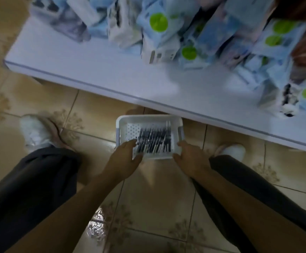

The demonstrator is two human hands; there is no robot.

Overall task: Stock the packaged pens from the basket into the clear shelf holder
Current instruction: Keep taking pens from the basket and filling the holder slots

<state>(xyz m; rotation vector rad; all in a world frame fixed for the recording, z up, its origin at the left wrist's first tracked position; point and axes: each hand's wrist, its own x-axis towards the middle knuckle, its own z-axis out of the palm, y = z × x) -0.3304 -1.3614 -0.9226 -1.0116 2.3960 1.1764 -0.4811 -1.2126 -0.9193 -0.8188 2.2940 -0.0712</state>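
Packaged pens (154, 141), dark barrels in thin clear sleeves, lie side by side in the white perforated plastic basket (148, 118), which sits on the beige patterned floor tiles (148, 190) between the two hands. The left hand (124, 157) takes the near left corner: its fingers reach over the rim toward the packaged pens and the thumb lies against the front wall, pinching the corner between them. The right hand (190, 156) mirrors it at the near right corner, fingers bent round the side wall, thumb on the front edge. Holding both corners probably serves to lift or steady the basket level, so the sleeves do not slide into a heap. Both bare forearms run forward and downward, converging on the basket, with the wrists fairly straight. Outside each arm is a leg in dark trousers. Beyond the fingertips, past the basket's far rim, runs the front edge of a white shelf board (93, 73). Farther off on it stand blurred blue-and-white packets with round green stickers (158, 22). The clear shelf holder cannot be made out among them.
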